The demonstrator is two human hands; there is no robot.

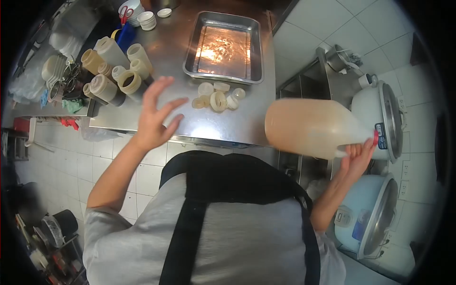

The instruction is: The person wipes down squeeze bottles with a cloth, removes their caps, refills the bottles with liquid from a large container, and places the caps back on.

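Note:
My right hand (pixel 357 160) grips a large plastic jug (pixel 311 126) by its handle, near the red cap. The jug lies tilted on its side in the air, its base toward the steel table, with tan-brown liquid visible through the wall. My left hand (pixel 156 116) is over the table's front edge, fingers spread, holding nothing. Just beyond it stand several squeeze bottles, among them an uncapped one (pixel 130 83) with dark liquid inside. Several pale bottle caps (pixel 218 101) lie in a cluster between the hands.
A rectangular steel tray (pixel 189 61) sits on the steel table (pixel 166 52) behind the caps. White small dishes (pixel 147 20) and red scissors (pixel 125 14) are at the back left. Two large rice cookers (pixel 375 107) stand on the right. Tiled floor (pixel 147 166) shows below the table.

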